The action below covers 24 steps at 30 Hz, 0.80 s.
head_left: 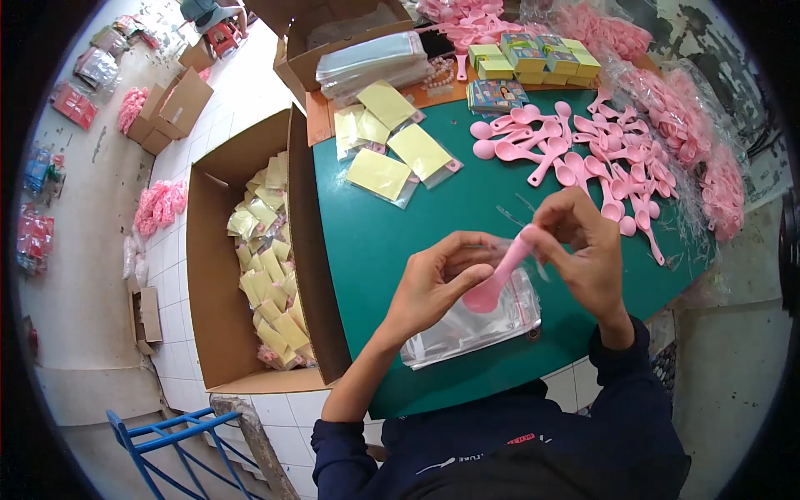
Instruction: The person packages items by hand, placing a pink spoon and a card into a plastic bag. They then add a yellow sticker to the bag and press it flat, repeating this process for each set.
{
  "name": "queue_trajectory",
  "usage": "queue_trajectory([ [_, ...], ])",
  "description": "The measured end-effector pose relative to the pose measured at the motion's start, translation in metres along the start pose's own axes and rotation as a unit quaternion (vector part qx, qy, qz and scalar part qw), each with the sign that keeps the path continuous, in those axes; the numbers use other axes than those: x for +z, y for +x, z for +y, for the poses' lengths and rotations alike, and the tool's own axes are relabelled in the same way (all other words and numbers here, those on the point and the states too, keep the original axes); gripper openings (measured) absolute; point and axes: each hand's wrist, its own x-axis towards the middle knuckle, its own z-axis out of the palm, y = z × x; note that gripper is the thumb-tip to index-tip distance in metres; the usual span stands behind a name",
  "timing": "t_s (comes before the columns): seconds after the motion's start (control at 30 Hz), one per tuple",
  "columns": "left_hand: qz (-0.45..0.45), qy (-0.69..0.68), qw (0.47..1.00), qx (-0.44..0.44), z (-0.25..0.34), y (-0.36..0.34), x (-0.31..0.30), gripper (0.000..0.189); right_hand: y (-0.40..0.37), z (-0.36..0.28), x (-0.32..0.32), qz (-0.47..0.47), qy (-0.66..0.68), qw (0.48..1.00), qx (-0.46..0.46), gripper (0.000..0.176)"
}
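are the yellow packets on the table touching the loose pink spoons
Apart. The head view shows green tabletop between the yellow packets and the loose pink spoons.

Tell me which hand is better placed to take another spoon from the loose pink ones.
Right, I'd judge. The right hand, pinching the held spoon near its handle end, is nearer the loose pink spoons; the left hand, at the bowl end, is farther off.

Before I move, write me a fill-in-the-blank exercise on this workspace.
The spoon in the right hand is coloured ____.
The tabletop is ____.
The big open box beside the table is made of ____.
The metal frame at lower left is painted ____.
Missing words: pink; green; cardboard; blue.
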Motion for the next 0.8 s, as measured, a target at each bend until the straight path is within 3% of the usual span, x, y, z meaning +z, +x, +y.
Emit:
queue_trajectory([
  [0.13, -0.055, 0.135, 0.988, -0.041, -0.001, 0.004, -0.022, 0.032, 0.014, -0.002, 0.002, 0.026, -0.053, 0.995, -0.079, 0.009],
  [0.23, -0.028, 0.018, 0.999, -0.006, 0.006, 0.005, -0.021, 0.034, 0.028, 0.0, 0.009, -0.041, -0.001, 0.996, -0.079, 0.01],
  [0.3, -0.007, -0.018, 1.0, 0.015, 0.014, 0.006, -0.022, 0.034, 0.062, 0.015, 0.005, -0.221, -0.06, 0.94, -0.255, 0.017],
  [0.33, 0.0, -0.017, 0.999, 0.036, 0.017, 0.009, -0.025, 0.034, 0.115, 0.043, -0.004, -0.175, -0.009, 0.961, -0.213, 0.026],
  [0.37, 0.008, -0.02, 0.998, 0.052, 0.017, 0.006, -0.024, 0.034, 0.159, 0.083, -0.02, -0.071, -0.102, 0.982, -0.143, 0.03],
  [0.4, 0.006, -0.007, 0.997, 0.081, 0.015, 0.005, -0.025, 0.035, 0.194, 0.108, -0.033, 0.038, -0.305, 0.947, -0.095, 0.03],
  [0.43, 0.004, 0.008, 0.994, 0.111, 0.012, 0.004, -0.027, 0.035, 0.221, 0.138, -0.047, 0.077, -0.347, 0.935, 0.022, 0.034],
  [0.5, 0.013, 0.027, 0.992, 0.126, 0.017, -0.003, -0.031, 0.036, 0.254, 0.219, -0.065, 0.095, -0.453, 0.884, 0.059, 0.034],
  [0.6, 0.02, 0.03, 0.986, 0.161, 0.016, -0.005, -0.037, 0.047, 0.246, 0.224, -0.055, 0.144, -0.458, 0.876, 0.037, 0.032],
  [0.63, 0.019, 0.001, 0.987, 0.157, 0.012, -0.004, -0.037, 0.045, 0.241, 0.22, -0.051, 0.201, -0.468, 0.861, 0.004, 0.025],
  [0.8, 0.056, -0.026, 0.997, 0.057, 0.014, -0.004, -0.034, 0.04, 0.235, 0.212, -0.062, 0.187, -0.48, 0.852, -0.087, 0.02],
])
